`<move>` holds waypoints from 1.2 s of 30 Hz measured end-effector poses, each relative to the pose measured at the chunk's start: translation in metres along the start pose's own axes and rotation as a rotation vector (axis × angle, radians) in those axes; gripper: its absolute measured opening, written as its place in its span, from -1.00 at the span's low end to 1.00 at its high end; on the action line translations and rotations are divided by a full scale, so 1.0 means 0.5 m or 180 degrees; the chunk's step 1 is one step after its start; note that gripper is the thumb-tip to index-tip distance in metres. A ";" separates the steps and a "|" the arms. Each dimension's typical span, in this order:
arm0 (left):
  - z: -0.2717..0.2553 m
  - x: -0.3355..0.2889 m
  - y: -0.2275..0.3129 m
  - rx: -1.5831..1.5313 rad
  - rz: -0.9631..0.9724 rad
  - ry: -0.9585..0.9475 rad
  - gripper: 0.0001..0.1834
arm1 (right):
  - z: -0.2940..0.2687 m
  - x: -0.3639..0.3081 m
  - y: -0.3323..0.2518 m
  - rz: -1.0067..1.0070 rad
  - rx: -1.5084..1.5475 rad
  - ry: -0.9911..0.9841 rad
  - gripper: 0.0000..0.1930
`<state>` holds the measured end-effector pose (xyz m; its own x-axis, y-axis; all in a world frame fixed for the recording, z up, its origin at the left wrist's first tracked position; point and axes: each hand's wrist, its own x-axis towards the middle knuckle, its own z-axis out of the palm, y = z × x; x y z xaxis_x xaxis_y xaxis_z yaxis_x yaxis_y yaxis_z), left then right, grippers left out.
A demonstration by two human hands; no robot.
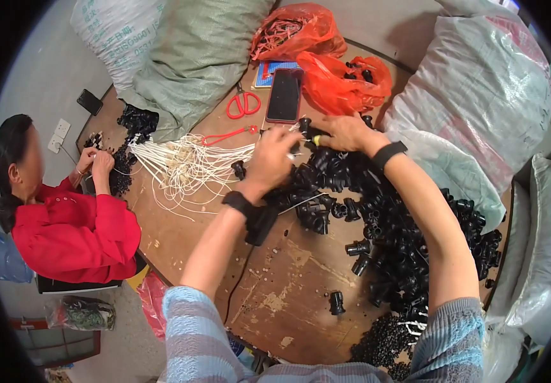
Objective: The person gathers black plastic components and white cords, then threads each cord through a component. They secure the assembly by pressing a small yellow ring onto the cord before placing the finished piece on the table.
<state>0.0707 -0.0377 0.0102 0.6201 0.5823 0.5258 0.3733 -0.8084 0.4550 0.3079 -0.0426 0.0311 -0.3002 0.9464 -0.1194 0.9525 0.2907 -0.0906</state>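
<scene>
My left hand (271, 159) is smeared by motion above the table, its fingers curled. A dark piece shows beside its fingertips, and I cannot make out whether they hold it. My right hand (347, 133) reaches over the far edge of a heap of black plastic socket-like fittings (390, 236), fingers stretched and spread. Close to its thumb is a small yellow spot (317, 140), too small to name. Left of my left hand, a spread bundle of white cords (186, 163) lies on the brown table (269, 287). One black fitting (336, 302) stands apart nearer to me.
Red-handled scissors (243, 105), a phone (284, 96) and red plastic bags (346, 83) lie at the back. Large woven sacks (199, 57) stand behind. At the left, a person in red (74, 230) works with small black parts. Tiny black pieces (377, 341) are heaped near me.
</scene>
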 end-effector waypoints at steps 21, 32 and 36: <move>0.095 0.001 0.129 0.0162 -0.0229 0.0254 -0.60 | -0.124 -0.243 -0.022 0.0282 0.0505 0.0724 -0.74; 0.169 0.028 0.106 -0.0376 0.0344 -0.0228 -0.64 | -0.004 -0.077 0.052 0.0481 0.0033 -0.0147 -0.54; 0.115 -0.003 0.181 -0.1439 0.0358 -0.1403 -0.66 | 0.013 -0.232 0.012 -0.0601 0.0260 -0.0240 -0.53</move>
<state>0.1431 -0.1168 0.0093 0.9000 0.3281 0.2870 0.0211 -0.6905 0.7231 0.3481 -0.1515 0.0381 -0.4788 0.8621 -0.1661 0.8726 0.4465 -0.1979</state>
